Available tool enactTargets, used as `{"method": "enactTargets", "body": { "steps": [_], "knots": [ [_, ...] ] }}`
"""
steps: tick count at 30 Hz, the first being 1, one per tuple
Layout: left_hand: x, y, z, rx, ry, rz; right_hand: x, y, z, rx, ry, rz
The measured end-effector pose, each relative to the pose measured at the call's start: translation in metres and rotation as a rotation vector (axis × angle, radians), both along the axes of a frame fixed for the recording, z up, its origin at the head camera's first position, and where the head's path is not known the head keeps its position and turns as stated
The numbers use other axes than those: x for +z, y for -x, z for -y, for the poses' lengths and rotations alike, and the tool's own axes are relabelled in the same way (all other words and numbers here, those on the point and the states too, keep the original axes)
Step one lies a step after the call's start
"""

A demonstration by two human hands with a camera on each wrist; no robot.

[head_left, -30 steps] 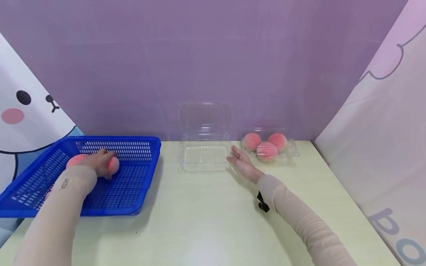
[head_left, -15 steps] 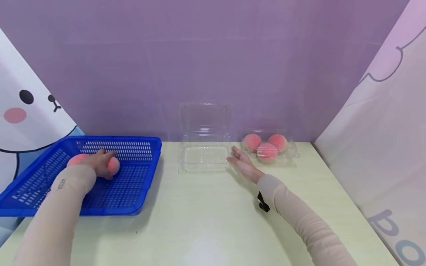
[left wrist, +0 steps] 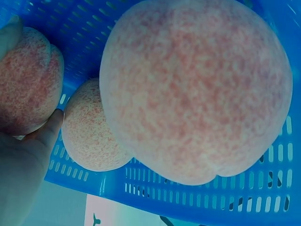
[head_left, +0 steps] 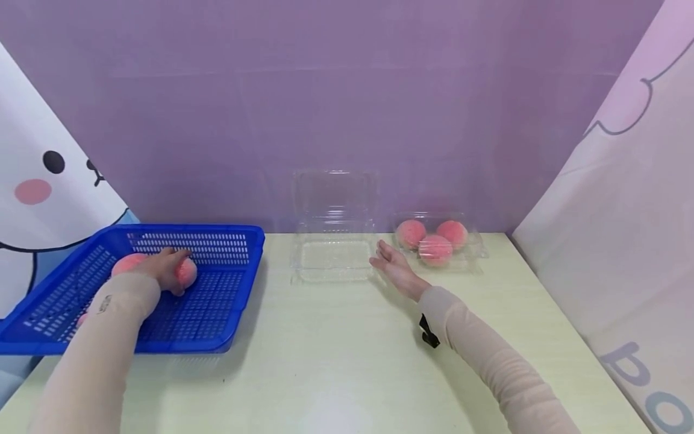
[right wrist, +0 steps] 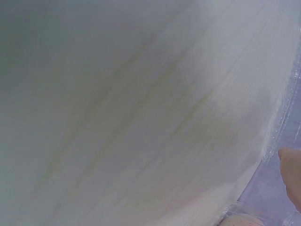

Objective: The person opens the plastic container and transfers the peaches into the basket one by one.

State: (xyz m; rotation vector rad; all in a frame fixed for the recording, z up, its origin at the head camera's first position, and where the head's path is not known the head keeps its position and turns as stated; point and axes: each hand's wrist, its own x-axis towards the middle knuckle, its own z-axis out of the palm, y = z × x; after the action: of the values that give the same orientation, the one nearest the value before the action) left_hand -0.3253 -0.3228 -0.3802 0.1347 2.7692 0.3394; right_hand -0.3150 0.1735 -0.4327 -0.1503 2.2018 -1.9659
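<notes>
Basket, blue and perforated, occupies the left side of the head frame and stands on the table. The left hand is inside the basket, with thumb and fingers curled around a peach. A second peach lies in the basket to the left of this hand; a third peach is mostly hidden by the sleeve. At the left edge of the left wrist view, thumb and fingertip bear on the gripped peach.

The right hand is right of centre, fingers extended, holding nothing. Its fingertips are just beside the right edge of the open box; contact cannot be determined. The clear lid stands upright before the purple backdrop. Right of the hand, the full box contains three peaches.
</notes>
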Motion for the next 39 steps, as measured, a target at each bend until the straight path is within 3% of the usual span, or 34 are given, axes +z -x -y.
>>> {"method": "enactTargets", "body": {
  "steps": [11,17,25,33,36,39],
  "knots": [
    [-0.004,0.000,0.000,-0.007,0.029,-0.044,0.000,0.000,0.000,-0.003,0.008,-0.007],
    [-0.002,-0.002,-0.003,0.025,0.010,-0.014,-0.002,0.000,-0.002,0.010,0.019,-0.014],
    [0.000,-0.004,-0.003,0.014,-0.016,-0.033,-0.001,0.000,-0.001,0.003,0.016,-0.017],
    [0.000,-0.002,-0.001,0.022,-0.054,-0.007,-0.003,0.001,0.000,0.000,0.014,-0.011],
    [0.007,-0.002,-0.004,-0.028,-0.054,-0.027,-0.004,0.001,-0.001,0.001,0.002,-0.014],
    [0.023,0.000,-0.011,-0.079,-0.077,-0.029,-0.003,0.001,-0.002,-0.003,-0.008,-0.012]
  ]
}}
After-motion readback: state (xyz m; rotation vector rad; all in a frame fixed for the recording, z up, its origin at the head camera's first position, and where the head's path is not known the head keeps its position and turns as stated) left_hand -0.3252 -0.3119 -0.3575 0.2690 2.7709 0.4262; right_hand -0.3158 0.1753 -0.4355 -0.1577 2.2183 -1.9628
